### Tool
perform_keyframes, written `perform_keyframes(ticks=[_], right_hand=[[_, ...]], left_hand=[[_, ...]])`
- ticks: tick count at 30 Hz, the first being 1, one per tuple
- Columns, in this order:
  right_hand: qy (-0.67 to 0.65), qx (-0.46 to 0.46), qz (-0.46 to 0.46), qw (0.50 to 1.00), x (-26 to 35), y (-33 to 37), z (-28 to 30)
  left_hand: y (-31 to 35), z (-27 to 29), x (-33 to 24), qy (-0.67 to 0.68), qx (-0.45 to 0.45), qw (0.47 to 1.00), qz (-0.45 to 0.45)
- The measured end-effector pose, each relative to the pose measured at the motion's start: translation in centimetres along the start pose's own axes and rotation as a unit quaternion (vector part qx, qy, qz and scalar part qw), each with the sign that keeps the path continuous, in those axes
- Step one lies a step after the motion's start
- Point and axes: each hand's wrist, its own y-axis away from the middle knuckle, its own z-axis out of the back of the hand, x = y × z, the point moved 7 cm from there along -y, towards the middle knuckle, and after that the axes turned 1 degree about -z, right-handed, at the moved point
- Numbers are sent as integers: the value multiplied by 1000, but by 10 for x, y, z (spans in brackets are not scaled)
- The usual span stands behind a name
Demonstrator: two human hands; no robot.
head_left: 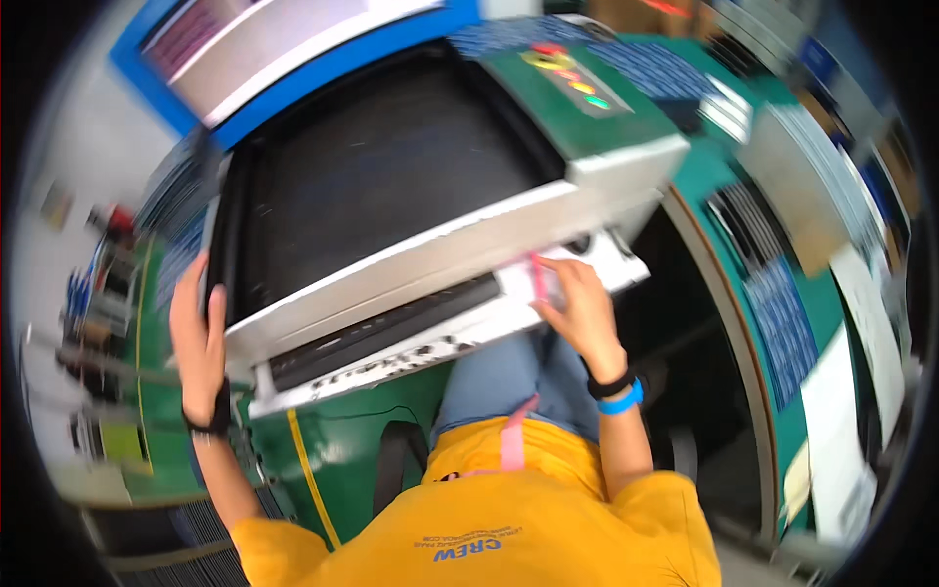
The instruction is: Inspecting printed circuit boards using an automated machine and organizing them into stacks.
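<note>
My left hand (pixel 199 328) is at the left side of a large machine with a recessed black bed (pixel 377 176). Its fingers are stretched out along the machine's side, the thumb apart. My right hand (pixel 584 303) is over the right part of a white pull-out shelf (pixel 391 370) below the machine's front. Its thumb and forefinger close around a thin pink strip (pixel 538 281), blurred, whose kind I cannot make out. A black keyboard (pixel 386 333) lies on the shelf, left of that hand. Beyond the fingers, a small dark rounded thing (pixel 579 243) sits on the shelf.
A green control panel (pixel 577 93) with coloured buttons is at the machine's right. A blue-framed hood (pixel 293 78) rises behind the bed. On the right, a green workbench (pixel 714 210) carries dark trays, blue-patterned sheets (pixel 781 323) and papers. A yellow line (pixel 311 479) crosses the green floor.
</note>
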Motion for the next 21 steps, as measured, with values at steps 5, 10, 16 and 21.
perform_keyframes(ticks=[5, 10, 16, 21], right_hand=[[-50, -52, -20, 997, -5, 42, 32], [-124, -73, -113, 983, -16, 102, 79], [-320, -173, -117, 924, 6, 139, 159], [-549, -299, 252, 738, 88, 141, 258]], left_hand=[[37, -28, -130, 155, 64, 963, -210], [60, -89, -247, 250, 57, 896, -363], [88, -107, -327, 358, 75, 819, -442], [88, -110, -358, 424, 73, 784, -447]])
